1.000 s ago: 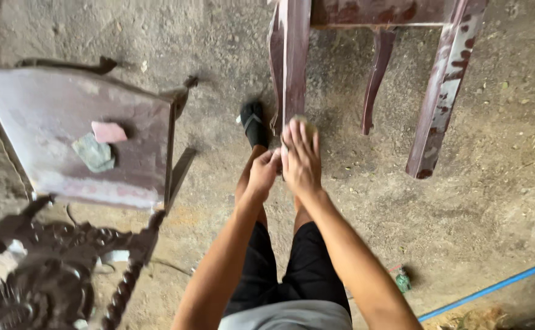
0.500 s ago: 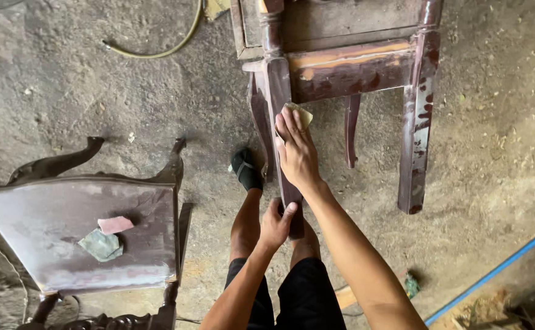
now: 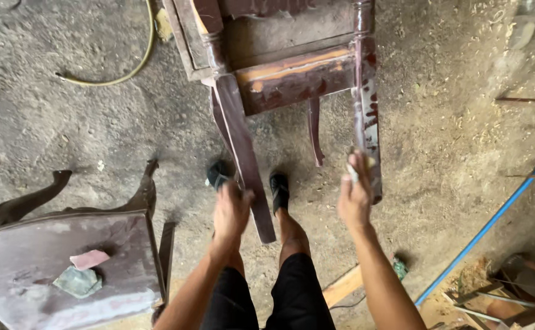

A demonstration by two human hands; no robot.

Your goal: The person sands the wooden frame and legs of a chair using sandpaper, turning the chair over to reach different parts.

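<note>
The left hand (image 3: 231, 211) grips one leg of the dark red chair (image 3: 292, 79) standing on the dirt floor (image 3: 84, 122). The right hand (image 3: 354, 198) presses a yellowish scrap of sandpaper (image 3: 370, 162) against another leg. Pink and green sandpaper pieces (image 3: 81, 272) lie on a second chair's seat (image 3: 47, 269) at left.

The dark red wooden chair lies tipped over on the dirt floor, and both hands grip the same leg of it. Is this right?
Not quite. In the head view the left hand grips one leg of the dark red wooden chair, and the right hand holds another leg.
</note>
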